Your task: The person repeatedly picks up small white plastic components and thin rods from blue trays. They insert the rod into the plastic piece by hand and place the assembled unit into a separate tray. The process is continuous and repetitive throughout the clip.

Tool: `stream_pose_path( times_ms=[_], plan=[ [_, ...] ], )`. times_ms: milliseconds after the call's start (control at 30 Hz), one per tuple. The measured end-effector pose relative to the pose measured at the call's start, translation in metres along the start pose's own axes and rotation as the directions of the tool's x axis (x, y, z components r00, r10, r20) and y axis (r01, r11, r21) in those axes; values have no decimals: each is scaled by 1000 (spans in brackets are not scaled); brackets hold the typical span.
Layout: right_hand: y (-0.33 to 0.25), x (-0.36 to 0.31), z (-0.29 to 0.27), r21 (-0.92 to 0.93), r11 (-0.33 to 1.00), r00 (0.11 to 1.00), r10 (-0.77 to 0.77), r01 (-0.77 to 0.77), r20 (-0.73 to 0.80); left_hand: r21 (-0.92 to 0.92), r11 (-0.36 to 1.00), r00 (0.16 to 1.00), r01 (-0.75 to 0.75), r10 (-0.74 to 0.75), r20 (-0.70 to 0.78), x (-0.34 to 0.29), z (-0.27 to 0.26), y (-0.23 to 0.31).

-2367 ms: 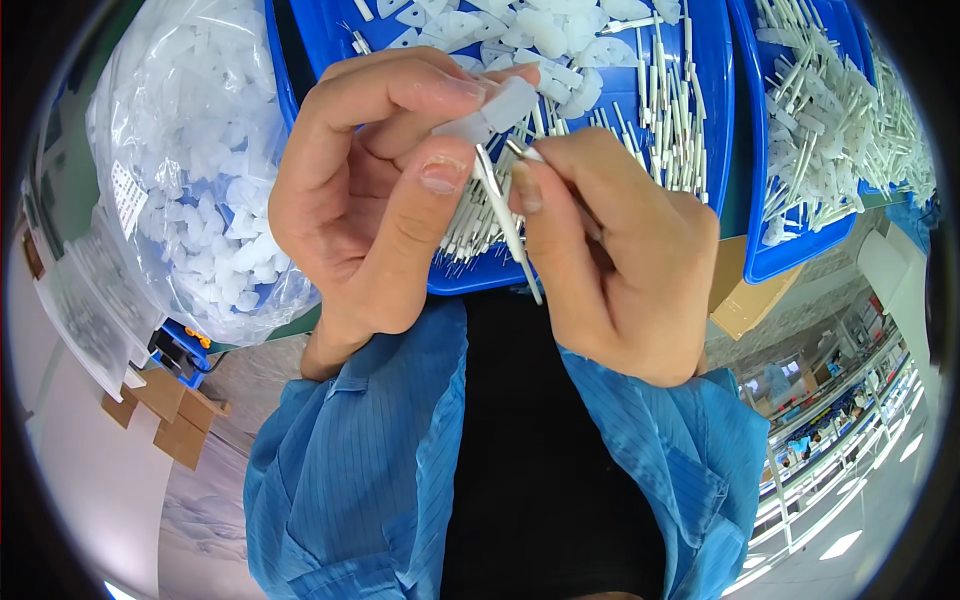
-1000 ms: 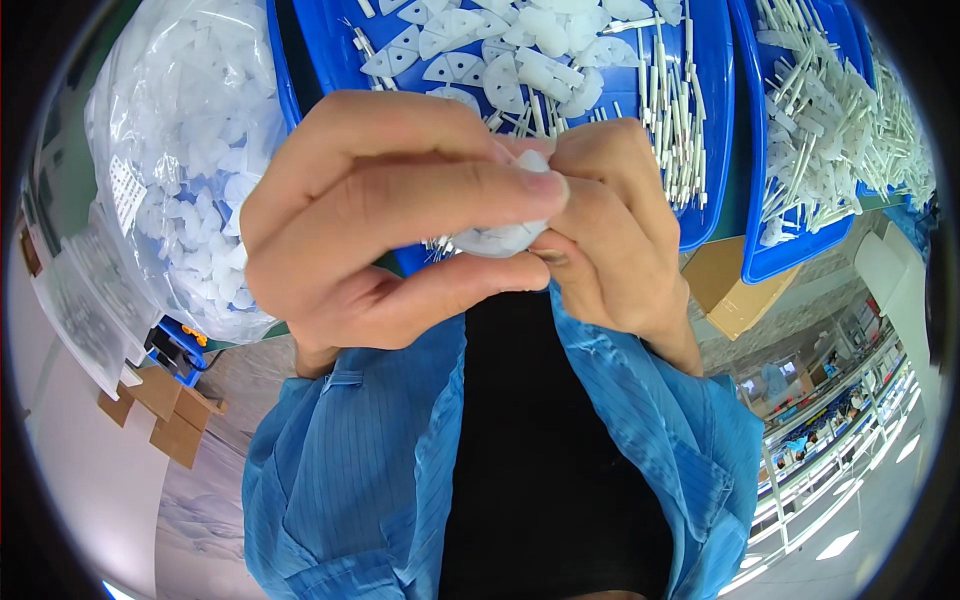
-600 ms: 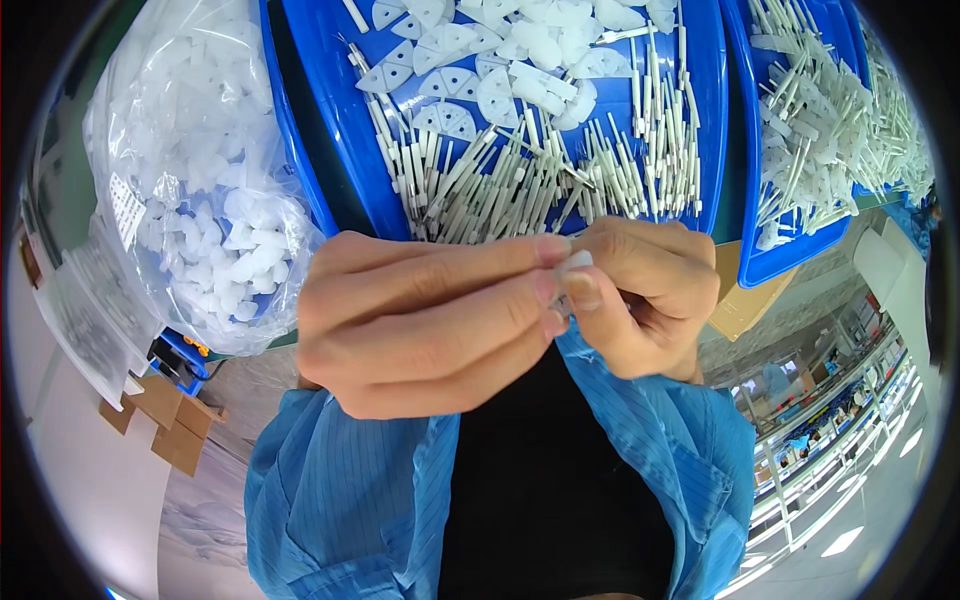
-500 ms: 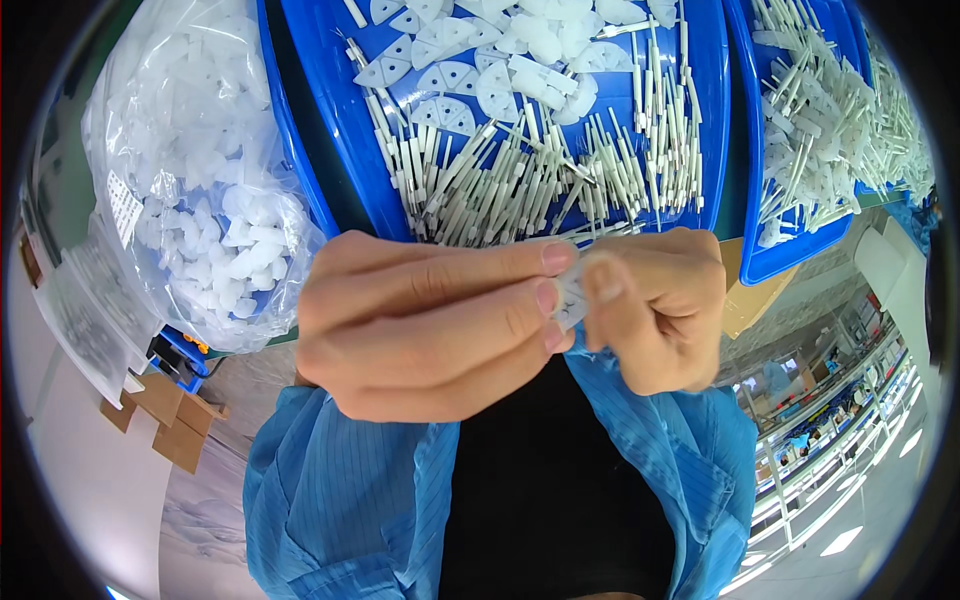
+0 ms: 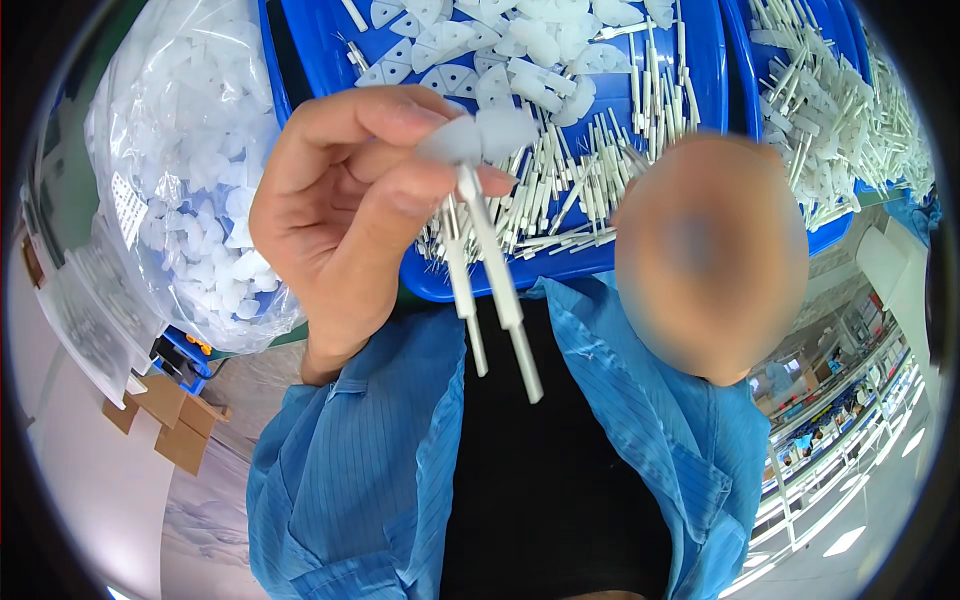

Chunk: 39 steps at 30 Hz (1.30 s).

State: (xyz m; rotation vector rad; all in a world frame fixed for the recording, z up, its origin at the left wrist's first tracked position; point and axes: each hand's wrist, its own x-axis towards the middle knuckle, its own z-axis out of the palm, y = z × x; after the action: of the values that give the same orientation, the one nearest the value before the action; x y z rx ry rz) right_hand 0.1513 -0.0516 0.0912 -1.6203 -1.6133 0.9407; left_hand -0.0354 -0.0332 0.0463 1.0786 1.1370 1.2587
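Note:
My left hand (image 5: 350,200) is raised over the near part of the blue tray, thumb and fingers pinching a translucent white plastic piece (image 5: 480,137) with rounded lobes. Two white rods (image 5: 493,255) with thin metal tops hang from it, slanting down toward my chest. To the right, my right hand (image 5: 710,250) is lifted at the tray's near right corner; a smear covers it, so its fingers and anything in them are hidden. Many similar rods (image 5: 575,185) lie in the tray behind the hands. Flat white fan-shaped pieces (image 5: 447,80) with small holes lie farther back.
A clear plastic bag (image 5: 190,170) full of white pieces stands at the left. On the right, another blue tray (image 5: 832,236) holds heaped rods with white pieces. Cardboard (image 5: 170,420) shows at the lower left. Shelving (image 5: 810,440) curves along the right.
My hands were together around a small white piece; now they are apart. The left has turned up, showing the piece with its two rods, and the right has moved to the right.

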Motion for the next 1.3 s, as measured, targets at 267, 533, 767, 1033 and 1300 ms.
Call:
stream_pose_path(
  times_ms=[267,533,767,1033,1300],
  plan=[
    [-6,-6,28,337,931,989,-116,140,-90,-131,991,1000,-15,18,21,2,8,0],
    [-10,-11,27,117,992,998,-45,39,52,-81,996,999,-31,32,15,-3,6,-1],
    [-5,-16,28,88,996,998,-8,2,69,-83,993,987,-83,93,129,2,1,-6],
    [-5,-19,25,178,983,996,23,-38,87,-107,988,976,-109,127,179,2,0,-6],
    [-7,-7,15,133,990,993,-54,39,106,-44,964,919,-261,262,296,3,-4,-7]
  ],
)
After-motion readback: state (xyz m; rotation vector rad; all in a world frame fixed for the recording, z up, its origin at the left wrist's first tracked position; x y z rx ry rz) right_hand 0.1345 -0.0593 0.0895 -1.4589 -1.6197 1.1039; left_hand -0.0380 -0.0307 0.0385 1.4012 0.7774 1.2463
